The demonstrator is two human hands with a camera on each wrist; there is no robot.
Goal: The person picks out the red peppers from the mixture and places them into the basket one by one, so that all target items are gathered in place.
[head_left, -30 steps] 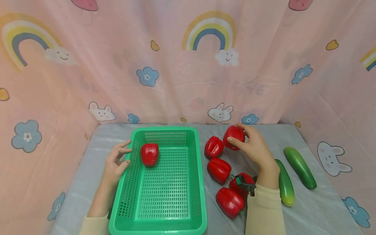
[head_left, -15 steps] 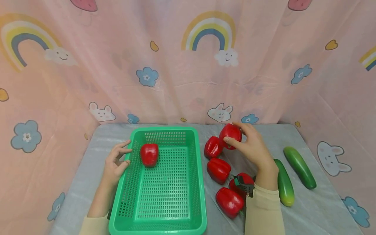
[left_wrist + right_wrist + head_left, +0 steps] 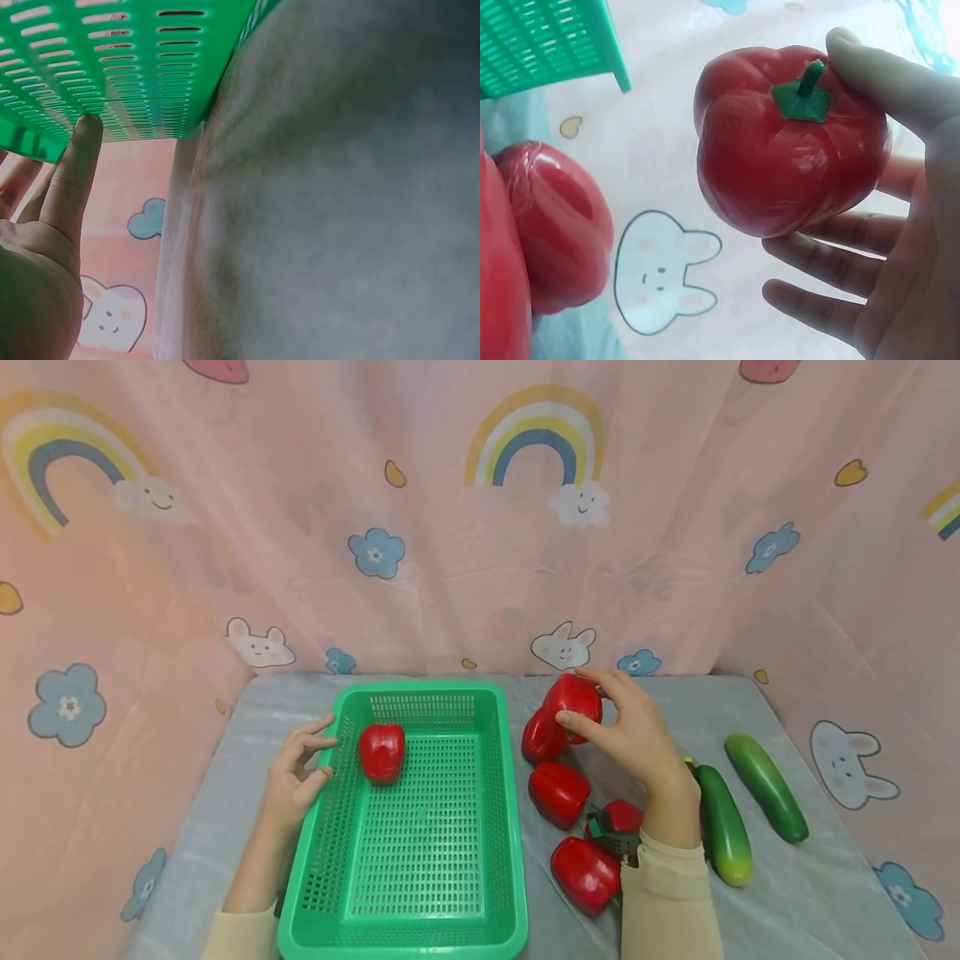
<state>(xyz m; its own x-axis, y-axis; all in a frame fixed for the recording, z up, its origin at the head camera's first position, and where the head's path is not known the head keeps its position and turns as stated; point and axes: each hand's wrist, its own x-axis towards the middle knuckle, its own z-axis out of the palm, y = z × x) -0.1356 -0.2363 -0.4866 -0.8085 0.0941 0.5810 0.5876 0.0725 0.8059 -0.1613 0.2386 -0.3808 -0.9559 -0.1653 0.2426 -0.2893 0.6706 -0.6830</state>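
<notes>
Pink cloth [image 3: 450, 602] printed with rainbows and rabbits hangs behind a table [image 3: 810, 893] covered in grey fabric. We find the right hand [image 3: 633, 727] grasping a red bell pepper [image 3: 570, 706] between thumb and spread fingers, near the table's far edge, right of a green basket [image 3: 427, 860]. We note the left hand [image 3: 292, 777] unclenched, its digits slightly bent and their tips at the basket's left rim. Another pepper [image 3: 382, 754] lies inside the basket, towards its far left corner. Four loose peppers [image 3: 587, 875] lie between the basket and the right arm; two cucumbers [image 3: 767, 787] lie further right.

From the head view we see the held pepper overlapping a loose one; the right wrist view shows it apart from the peppers beside it. That view also gives us the whole green stem [image 3: 802, 105], which the head view mostly hides. Only the left wrist view shows us the basket's slotted outer wall [image 3: 135, 60], with one fingertip [image 3: 88, 126] against it.
</notes>
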